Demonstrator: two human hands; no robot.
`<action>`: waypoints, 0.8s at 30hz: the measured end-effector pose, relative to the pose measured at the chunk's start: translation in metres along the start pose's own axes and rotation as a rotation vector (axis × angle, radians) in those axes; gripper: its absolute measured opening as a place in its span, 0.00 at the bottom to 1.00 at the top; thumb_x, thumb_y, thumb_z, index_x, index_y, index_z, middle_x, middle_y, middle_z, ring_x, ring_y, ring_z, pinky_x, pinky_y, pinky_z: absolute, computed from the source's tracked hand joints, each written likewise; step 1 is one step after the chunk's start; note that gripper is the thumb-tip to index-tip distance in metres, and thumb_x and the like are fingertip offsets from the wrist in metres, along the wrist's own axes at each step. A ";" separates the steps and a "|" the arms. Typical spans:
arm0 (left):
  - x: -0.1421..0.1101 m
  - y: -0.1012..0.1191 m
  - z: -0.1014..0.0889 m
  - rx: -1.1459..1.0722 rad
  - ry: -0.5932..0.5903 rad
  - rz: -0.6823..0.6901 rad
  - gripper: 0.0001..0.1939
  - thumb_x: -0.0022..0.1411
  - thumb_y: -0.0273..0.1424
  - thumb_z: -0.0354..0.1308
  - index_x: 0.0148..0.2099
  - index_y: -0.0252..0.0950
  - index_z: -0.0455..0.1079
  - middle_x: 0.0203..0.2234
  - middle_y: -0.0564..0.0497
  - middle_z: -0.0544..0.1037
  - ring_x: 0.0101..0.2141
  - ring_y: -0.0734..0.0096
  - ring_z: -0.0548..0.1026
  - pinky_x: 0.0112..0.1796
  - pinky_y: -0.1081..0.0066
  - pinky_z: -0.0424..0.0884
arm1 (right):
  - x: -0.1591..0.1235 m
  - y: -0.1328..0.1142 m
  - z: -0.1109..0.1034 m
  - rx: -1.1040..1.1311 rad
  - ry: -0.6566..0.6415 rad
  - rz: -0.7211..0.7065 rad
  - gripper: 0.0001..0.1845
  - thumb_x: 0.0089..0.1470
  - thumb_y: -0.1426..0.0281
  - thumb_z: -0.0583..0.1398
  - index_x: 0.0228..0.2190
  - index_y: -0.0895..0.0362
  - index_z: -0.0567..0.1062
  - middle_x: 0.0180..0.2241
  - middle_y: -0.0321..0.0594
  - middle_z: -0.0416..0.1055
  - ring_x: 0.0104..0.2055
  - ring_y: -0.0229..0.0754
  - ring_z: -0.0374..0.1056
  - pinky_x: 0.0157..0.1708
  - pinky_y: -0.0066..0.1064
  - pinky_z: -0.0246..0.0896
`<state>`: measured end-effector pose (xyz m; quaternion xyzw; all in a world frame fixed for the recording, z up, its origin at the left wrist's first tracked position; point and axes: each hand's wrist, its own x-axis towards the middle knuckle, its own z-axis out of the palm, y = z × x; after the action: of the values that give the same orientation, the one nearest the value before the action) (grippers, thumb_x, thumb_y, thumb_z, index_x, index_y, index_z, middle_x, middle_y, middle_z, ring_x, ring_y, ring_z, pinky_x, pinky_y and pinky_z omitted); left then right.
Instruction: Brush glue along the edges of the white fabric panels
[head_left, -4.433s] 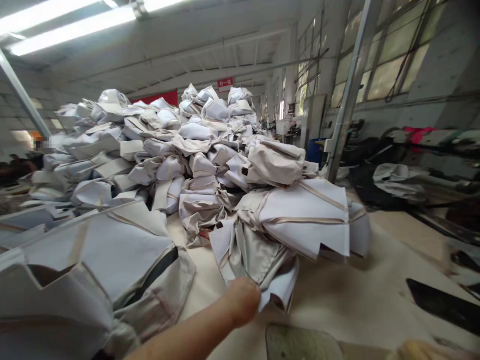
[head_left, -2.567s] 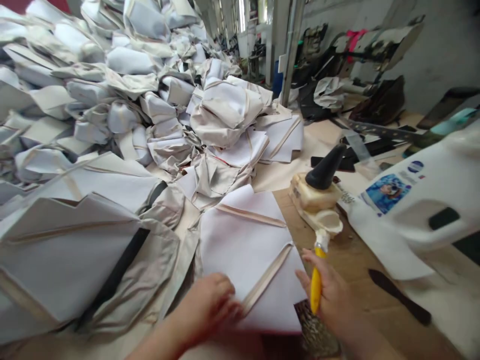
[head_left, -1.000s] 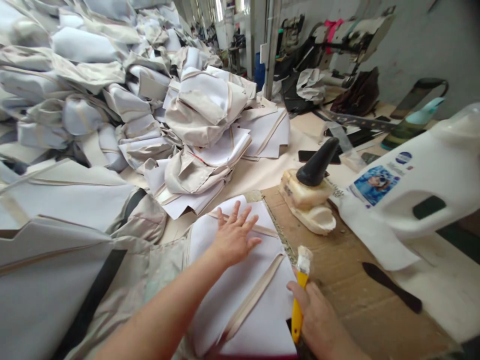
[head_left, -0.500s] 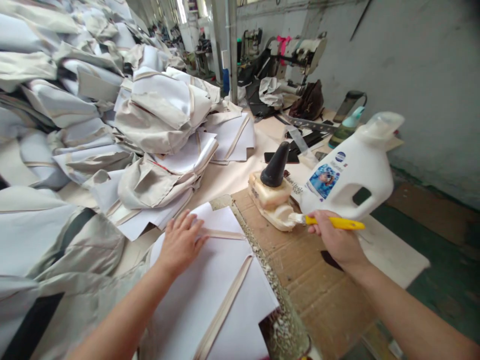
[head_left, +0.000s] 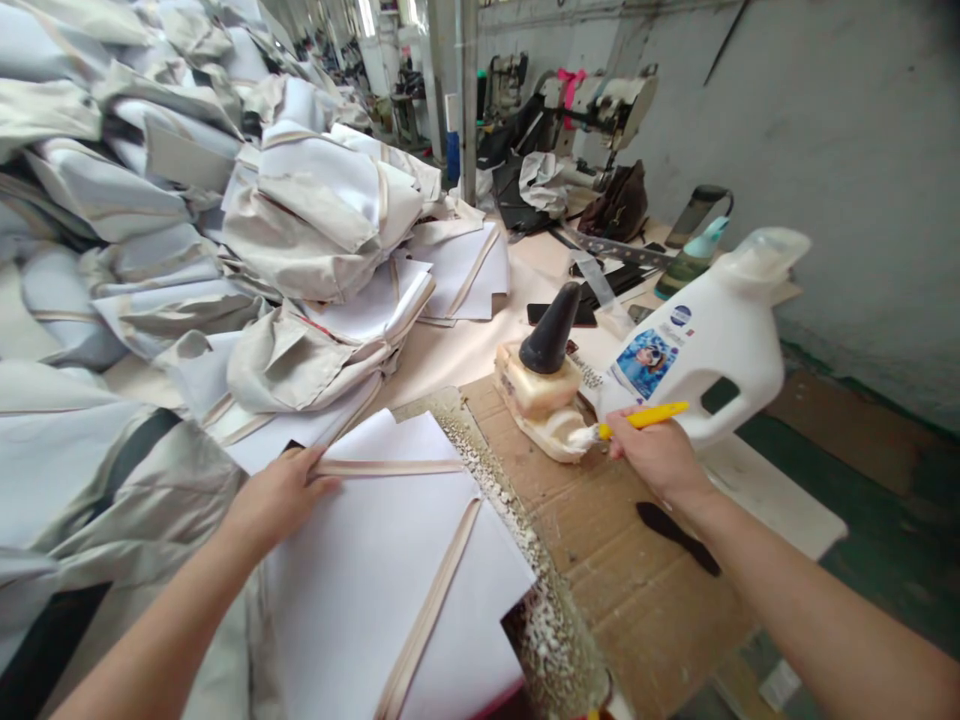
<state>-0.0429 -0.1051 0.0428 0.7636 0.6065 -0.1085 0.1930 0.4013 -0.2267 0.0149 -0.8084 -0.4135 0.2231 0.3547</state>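
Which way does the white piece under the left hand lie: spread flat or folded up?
Spread flat: the white piece lies open on the table, left hand pressing its edge.

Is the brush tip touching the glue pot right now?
Touching. The head view shows the brush in the right hand, its white bristles resting on the lip of the glue pot.

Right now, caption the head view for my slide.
Left hand flat on a white panel; right hand dips a yellow brush into a glue pot.

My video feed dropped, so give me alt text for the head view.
The right hand dips a yellow-handled brush into a glue pot on cardboard, beside a white jug. The left hand presses a white fabric panel; fabric piles sit behind.
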 end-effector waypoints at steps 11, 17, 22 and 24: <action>0.014 0.101 0.074 0.263 0.220 0.215 0.30 0.61 0.50 0.42 0.61 0.44 0.57 0.60 0.42 0.57 0.62 0.46 0.44 0.51 0.36 0.24 | -0.036 -0.001 -0.014 0.023 -0.264 -0.251 0.13 0.50 0.62 0.56 0.35 0.55 0.74 0.34 0.38 0.74 0.36 0.43 0.69 0.39 0.31 0.61; 0.020 0.100 0.064 0.286 0.265 0.228 0.26 0.62 0.48 0.42 0.58 0.44 0.60 0.62 0.45 0.53 0.62 0.49 0.43 0.52 0.36 0.24 | -0.054 0.018 -0.029 0.034 -0.360 -0.081 0.13 0.50 0.60 0.58 0.31 0.56 0.73 0.25 0.36 0.71 0.25 0.39 0.65 0.24 0.27 0.60; 0.032 0.085 0.029 0.247 0.295 -0.007 0.26 0.61 0.46 0.44 0.57 0.39 0.59 0.54 0.38 0.66 0.51 0.43 0.64 0.46 0.41 0.56 | -0.048 0.014 -0.024 0.177 -0.157 -0.042 0.17 0.51 0.56 0.57 0.29 0.58 0.73 0.26 0.40 0.72 0.29 0.40 0.67 0.29 0.27 0.61; 0.036 0.079 0.024 0.245 0.241 -0.036 0.24 0.60 0.46 0.45 0.53 0.39 0.63 0.45 0.40 0.72 0.44 0.46 0.70 0.42 0.48 0.63 | -0.045 0.011 -0.018 0.250 -0.116 -0.025 0.19 0.51 0.56 0.57 0.35 0.59 0.72 0.27 0.41 0.73 0.30 0.41 0.68 0.33 0.29 0.63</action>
<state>0.0437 -0.0980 0.0197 0.7778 0.6212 -0.0927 0.0221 0.3938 -0.2758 0.0210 -0.7385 -0.4122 0.3149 0.4307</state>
